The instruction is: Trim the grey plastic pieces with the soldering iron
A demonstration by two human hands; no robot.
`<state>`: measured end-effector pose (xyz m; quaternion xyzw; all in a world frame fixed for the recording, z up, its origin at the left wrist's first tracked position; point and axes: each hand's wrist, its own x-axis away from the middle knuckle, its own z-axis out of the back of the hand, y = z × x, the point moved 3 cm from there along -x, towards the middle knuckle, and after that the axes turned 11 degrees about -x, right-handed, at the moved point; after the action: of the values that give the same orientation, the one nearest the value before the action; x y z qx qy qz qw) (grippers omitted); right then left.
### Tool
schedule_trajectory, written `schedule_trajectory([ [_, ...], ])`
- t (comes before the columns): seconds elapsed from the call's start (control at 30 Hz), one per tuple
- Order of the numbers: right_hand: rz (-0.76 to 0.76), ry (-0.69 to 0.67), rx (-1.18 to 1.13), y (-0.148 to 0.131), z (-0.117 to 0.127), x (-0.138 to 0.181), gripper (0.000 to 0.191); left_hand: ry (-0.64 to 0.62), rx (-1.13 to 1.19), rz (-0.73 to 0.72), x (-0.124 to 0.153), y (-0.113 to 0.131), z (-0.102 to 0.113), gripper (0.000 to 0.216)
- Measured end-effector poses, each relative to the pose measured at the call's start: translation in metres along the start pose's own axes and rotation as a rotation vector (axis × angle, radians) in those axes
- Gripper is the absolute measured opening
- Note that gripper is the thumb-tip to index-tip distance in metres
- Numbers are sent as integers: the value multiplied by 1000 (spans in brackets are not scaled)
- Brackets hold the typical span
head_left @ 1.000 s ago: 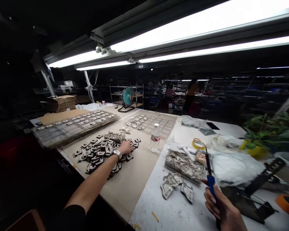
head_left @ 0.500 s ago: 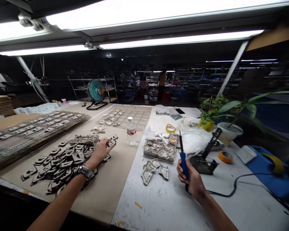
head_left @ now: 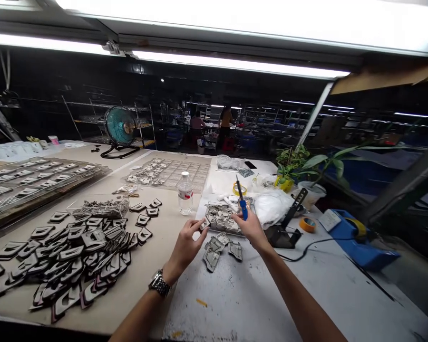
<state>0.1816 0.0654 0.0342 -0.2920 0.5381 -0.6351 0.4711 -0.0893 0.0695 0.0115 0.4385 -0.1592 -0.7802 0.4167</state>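
Note:
My left hand (head_left: 187, 244) pinches a small pale frame-like piece (head_left: 204, 223) with a dark edge, just left of the clear box (head_left: 231, 232). That box is filled with small grey-white pieces (head_left: 219, 216). My right hand (head_left: 252, 229) is closed around the blue handle of a soldering iron (head_left: 243, 207), whose tip points up. Its fingers are at the box's right side; whether they also touch a piece there, I cannot tell. Several larger grey moulded parts (head_left: 214, 259) lie in front of the box. To the left spreads a heap of dark-edged frame pieces (head_left: 82, 247).
A water bottle (head_left: 185, 194) stands behind my left hand. A black iron stand (head_left: 283, 235), orange tape (head_left: 307, 224) and a blue tape dispenser (head_left: 360, 247) are on the right, with a cable across the table. Farther back are a fan (head_left: 120, 128), potted plants (head_left: 288, 164) and two people.
My left hand has moved right from the frame pieces and now holds one. My right hand has brought the soldering iron left and forward to the box. The view has turned right.

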Motion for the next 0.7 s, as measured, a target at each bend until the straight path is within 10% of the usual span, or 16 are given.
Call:
schedule_trajectory([
  [0.37,-18,-55,364,4,-42,-47,32,40,47,46,16,-16,-9,42],
  [0.7,0,-42,-71,12,-9,-37,44,-19,391,351,14,-7,-9,46],
])
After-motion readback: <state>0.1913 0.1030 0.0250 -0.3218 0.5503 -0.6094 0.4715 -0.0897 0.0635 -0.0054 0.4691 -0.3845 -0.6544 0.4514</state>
